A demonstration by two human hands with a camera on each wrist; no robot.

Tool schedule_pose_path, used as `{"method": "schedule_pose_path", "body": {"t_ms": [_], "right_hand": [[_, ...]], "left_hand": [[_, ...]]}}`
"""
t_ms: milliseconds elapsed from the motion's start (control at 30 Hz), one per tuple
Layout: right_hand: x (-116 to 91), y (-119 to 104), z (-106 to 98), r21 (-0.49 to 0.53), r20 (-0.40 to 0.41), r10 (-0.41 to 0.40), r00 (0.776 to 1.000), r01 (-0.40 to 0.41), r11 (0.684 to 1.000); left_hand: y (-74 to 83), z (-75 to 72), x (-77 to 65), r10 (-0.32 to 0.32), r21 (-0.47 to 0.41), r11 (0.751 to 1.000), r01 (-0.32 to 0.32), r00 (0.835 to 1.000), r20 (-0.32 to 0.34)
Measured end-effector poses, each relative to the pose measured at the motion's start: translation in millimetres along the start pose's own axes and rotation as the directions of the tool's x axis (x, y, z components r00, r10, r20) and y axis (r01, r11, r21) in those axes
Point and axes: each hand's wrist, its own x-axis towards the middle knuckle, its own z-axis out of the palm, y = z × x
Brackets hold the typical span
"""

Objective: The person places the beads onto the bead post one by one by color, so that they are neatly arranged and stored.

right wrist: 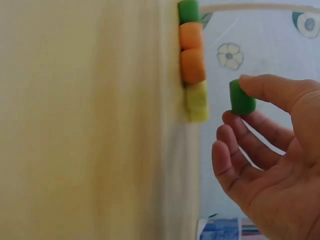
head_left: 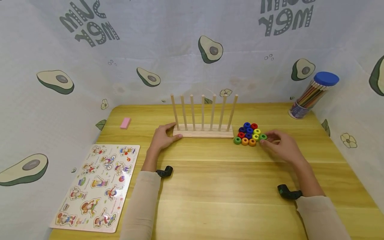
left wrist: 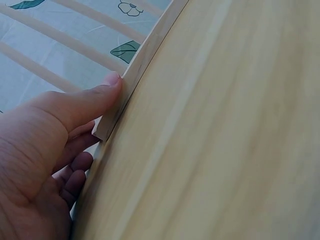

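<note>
My left hand [head_left: 162, 136] grips the left end of a wooden peg rack [head_left: 204, 134], thumb along its front edge in the left wrist view and fingers behind. Several upright dowels rise from that base. On the right, my right hand [head_left: 283, 145] pinches a green bead [right wrist: 242, 97] between thumb and fingertips; the right wrist view shows it lifted off the table. Beside it lies a tight cluster of beads in red, blue, yellow, orange and green, among them an orange bead [head_left: 252, 142] and another green bead [head_left: 237, 140], just right of the rack.
A puzzle board [head_left: 127, 186] with figure pieces lies at the left. Behind it sits a pink block [head_left: 125, 123]. A blue-lidded tub of pencils [head_left: 312, 95] stands at the back right corner. Patterned cloth [head_left: 180, 50] hangs around the table's back and sides.
</note>
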Motion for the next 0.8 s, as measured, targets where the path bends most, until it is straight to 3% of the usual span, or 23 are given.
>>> {"method": "schedule_pose_path", "body": {"t_ms": [200, 433, 600, 800], "right_hand": [[5, -36, -3, 0.024, -0.067, -0.073, 0.995, 0.074, 0.997], [18, -107, -3, 0.087, -0.105, -0.174, 0.979, 0.184, 0.979], [38, -151, 1, 0.097, -0.153, -0.307, 0.939, 0.324, 0.941], [62, -196, 8, 0.108, -0.182, -0.406, 0.896, 0.429, 0.897]], "left_hand": [[1.0, 0.5, -0.8, -0.001, 0.002, 1.0, 0.001, 1.0, -0.003], [-0.6, -0.2, -0.4, -0.004, -0.007, 1.0, 0.004, 1.0, -0.009], [-1.3, -1.5, -1.4, -0.014, -0.018, 1.0, 0.014, 1.0, -0.018], [-2.5, 1.8, 0.1, -0.005, -0.024, 1.0, 0.005, 1.0, -0.015]]}}
